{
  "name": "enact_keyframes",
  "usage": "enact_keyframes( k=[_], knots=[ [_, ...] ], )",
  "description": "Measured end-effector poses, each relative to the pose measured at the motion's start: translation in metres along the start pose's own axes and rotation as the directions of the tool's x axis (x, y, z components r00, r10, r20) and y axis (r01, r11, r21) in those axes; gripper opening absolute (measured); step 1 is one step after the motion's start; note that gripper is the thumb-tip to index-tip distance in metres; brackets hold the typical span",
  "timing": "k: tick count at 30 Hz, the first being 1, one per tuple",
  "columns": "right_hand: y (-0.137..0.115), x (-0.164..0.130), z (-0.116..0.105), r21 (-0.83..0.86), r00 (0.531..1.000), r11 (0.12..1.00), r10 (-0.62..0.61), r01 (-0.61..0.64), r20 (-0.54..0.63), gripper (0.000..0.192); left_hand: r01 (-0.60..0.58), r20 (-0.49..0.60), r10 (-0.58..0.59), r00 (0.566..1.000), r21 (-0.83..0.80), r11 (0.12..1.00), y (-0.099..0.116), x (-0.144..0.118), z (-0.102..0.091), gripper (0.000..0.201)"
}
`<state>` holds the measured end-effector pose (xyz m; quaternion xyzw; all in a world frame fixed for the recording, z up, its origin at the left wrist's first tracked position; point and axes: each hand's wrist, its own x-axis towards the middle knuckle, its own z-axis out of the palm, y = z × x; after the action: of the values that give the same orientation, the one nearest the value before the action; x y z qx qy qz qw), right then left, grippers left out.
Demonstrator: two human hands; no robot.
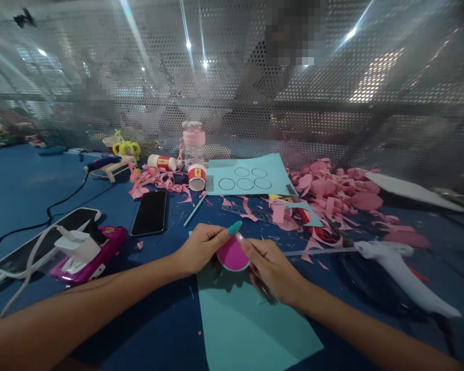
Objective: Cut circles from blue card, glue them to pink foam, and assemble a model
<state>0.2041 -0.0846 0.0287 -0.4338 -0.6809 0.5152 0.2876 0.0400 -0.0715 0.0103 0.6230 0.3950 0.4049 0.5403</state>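
Between my two hands is a round magenta disc (234,255) with a thin pale rim, tilted toward me. My left hand (201,250) grips its left side, thumb along the upper edge; a teal tip shows there, and I cannot tell whether it is a nail or paper. My right hand (272,270) pinches its right edge, with the lower fingers blurred behind it. Beneath both hands, a light blue paper sheet (251,324) lies on the dark blue table (154,319). What lies behind the disc is hidden.
A blue sheet with drawn circles (244,175) lies ahead. Pink paper scraps (328,190) pile up at right, beyond a white glue gun (402,278). At left are a phone (149,213), a power strip (46,242) and a white charger (77,247). Paper cups (197,176) and a bottle (194,144) stand behind.
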Motion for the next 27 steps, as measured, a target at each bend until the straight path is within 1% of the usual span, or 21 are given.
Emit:
enact_keyframes(
  k=[2, 4, 7, 9, 12, 16, 20, 24, 27],
  knots=[
    [0.001, 0.001, 0.001, 0.033, 1.000, 0.999, -0.008, 0.008, 0.008, 0.049, -0.016, -0.032, 0.017, 0.999, 0.043, 0.999, 0.000, 0.000, 0.001, 0.048],
    [0.001, 0.002, 0.000, 0.018, 0.999, 0.999, -0.041, 0.041, 0.010, 0.047, -0.020, -0.047, 0.022, 0.999, 0.023, 1.000, 0.001, -0.001, 0.001, 0.048],
    [0.000, 0.003, -0.004, -0.059, 0.995, 0.993, -0.101, 0.103, 0.024, 0.044, -0.007, -0.023, 0.004, 1.000, -0.101, 0.995, 0.003, -0.002, 0.000, 0.052],
    [0.001, 0.003, -0.006, -0.100, 0.991, 0.986, -0.134, 0.135, 0.010, 0.042, 0.019, 0.006, -0.018, 1.000, -0.190, 0.982, 0.004, -0.002, 0.000, 0.054],
    [0.003, 0.003, -0.008, -0.096, 0.986, 0.982, -0.164, 0.161, -0.027, 0.041, 0.053, 0.034, -0.046, 0.998, -0.257, 0.965, 0.005, -0.002, 0.000, 0.054],
    [0.007, 0.004, -0.008, 0.016, 0.990, 0.990, -0.137, 0.138, -0.034, 0.039, 0.073, 0.046, -0.063, 0.997, -0.272, 0.960, 0.005, -0.003, -0.001, 0.054],
    [0.007, 0.006, -0.006, 0.147, 0.997, 0.986, -0.072, 0.077, -0.038, 0.034, 0.052, 0.035, -0.045, 0.998, -0.243, 0.969, 0.002, -0.002, 0.000, 0.052],
    [0.003, 0.009, -0.005, 0.302, 1.000, 0.953, -0.007, 0.005, 0.005, 0.031, 0.032, -0.006, -0.035, 0.999, -0.252, 0.967, 0.001, -0.001, 0.001, 0.052],
    [0.000, 0.012, -0.005, 0.365, 1.000, 0.931, -0.009, 0.006, 0.005, 0.031, 0.005, 0.002, -0.005, 1.000, -0.265, 0.964, 0.002, -0.002, 0.001, 0.049]
  ],
)
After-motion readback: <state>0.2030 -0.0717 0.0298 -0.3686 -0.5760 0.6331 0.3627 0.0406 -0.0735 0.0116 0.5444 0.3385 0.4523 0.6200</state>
